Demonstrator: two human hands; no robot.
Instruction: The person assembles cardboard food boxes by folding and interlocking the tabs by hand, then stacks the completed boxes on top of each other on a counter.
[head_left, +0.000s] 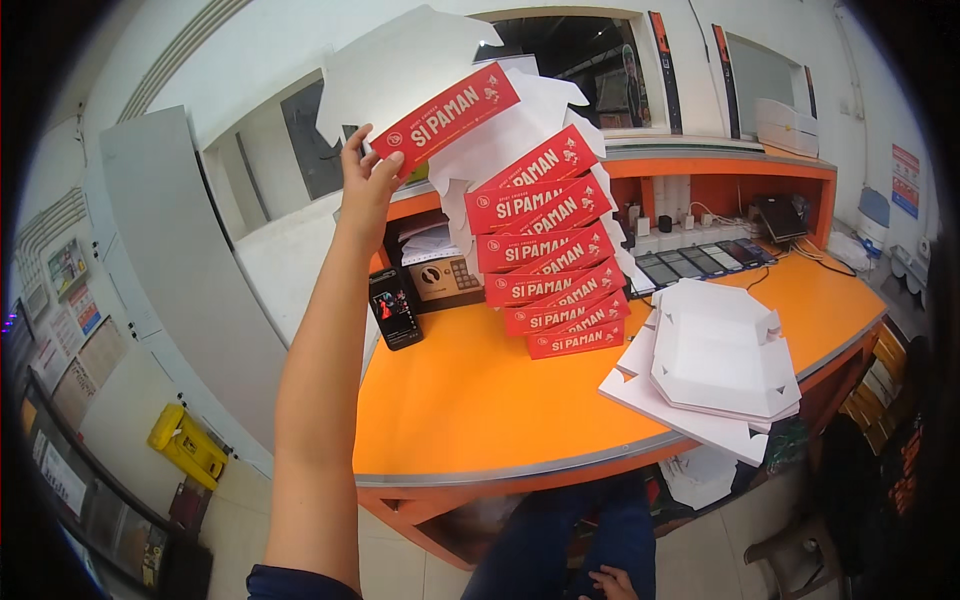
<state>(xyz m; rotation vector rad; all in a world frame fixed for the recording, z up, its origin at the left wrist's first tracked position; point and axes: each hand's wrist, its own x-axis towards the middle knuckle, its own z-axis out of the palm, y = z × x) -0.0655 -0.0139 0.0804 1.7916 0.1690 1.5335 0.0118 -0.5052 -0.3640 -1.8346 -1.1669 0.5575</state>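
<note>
My left hand (370, 180) is raised above the desk, thumb in front and fingers behind the left end of a folded cardboard box (450, 115). That box has a red printed front wall and a white open flap. Below and to its right rises a leaning stack of the same red and white boxes (545, 250), several high. The held box is tilted over the top of the stack; I cannot tell whether they touch. My right hand (610, 582) lies low by my thigh at the bottom edge, fingers apart and nothing seen in them.
Flat white cardboard blanks (720, 350) lie piled on the orange desk (440, 420), overhanging its front edge. A phone (394, 308) leans by a small safe (440, 278). Several phones (690, 262) lie in a row at the back. A yellow bin (187, 445) stands left.
</note>
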